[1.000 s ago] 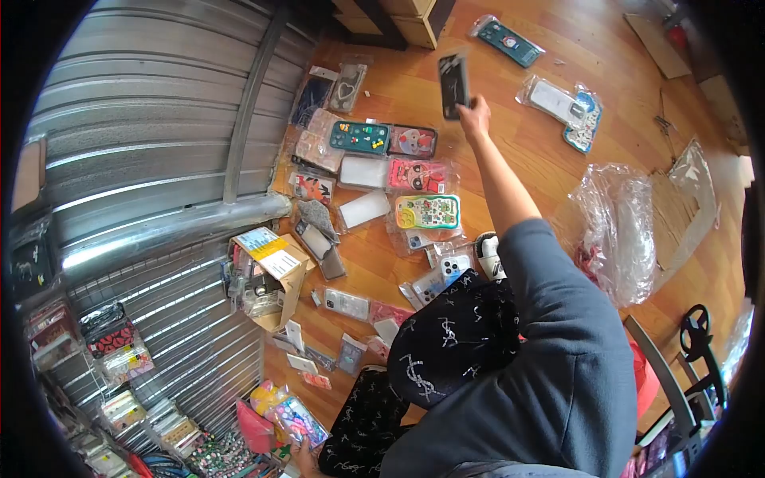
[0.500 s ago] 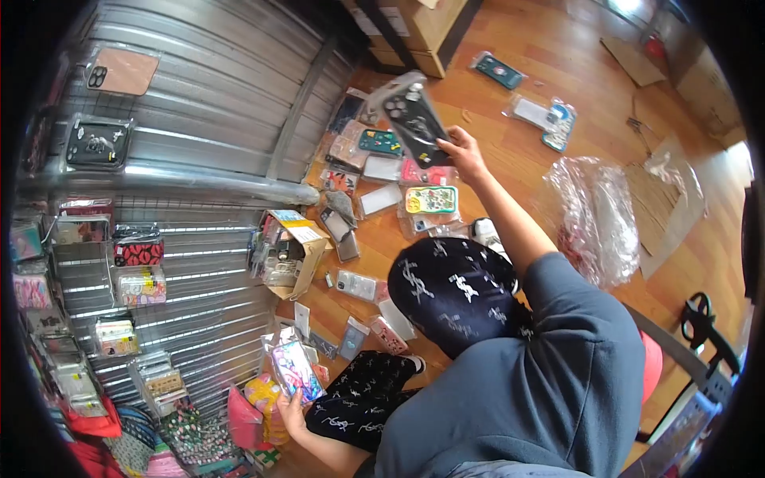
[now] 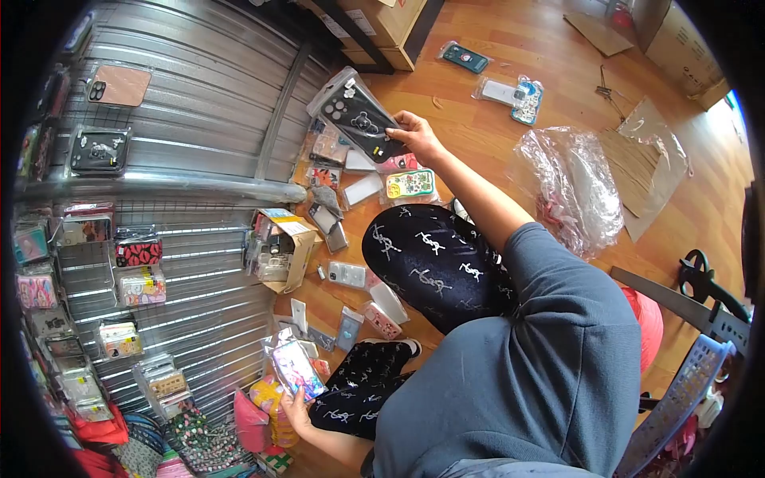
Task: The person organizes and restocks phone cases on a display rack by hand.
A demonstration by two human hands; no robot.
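A black phone case with a bear figure [image 3: 360, 119], in a clear bag, is pinched by its lower right edge in my right hand [image 3: 416, 137], raised over the cases on the floor. Low at the left, my left hand [image 3: 299, 414] holds a colourful packaged phone case [image 3: 295, 365] beside my patterned trouser leg [image 3: 362, 382]. On the wall rack, another black case with a bear figure [image 3: 99, 151] hangs below a pink-brown case [image 3: 119, 85].
A cardboard box of packaged cases [image 3: 296, 247] stands by the metal wall. More cases, such as a yellow-green one [image 3: 410, 184], lie on the wooden floor. Clear plastic wrap [image 3: 578, 191] lies to the right, near a blue basket [image 3: 677, 398].
My right hand has moved left with the black case, whose front now faces the camera more squarely. The view has shifted slightly. My left hand keeps its hold.
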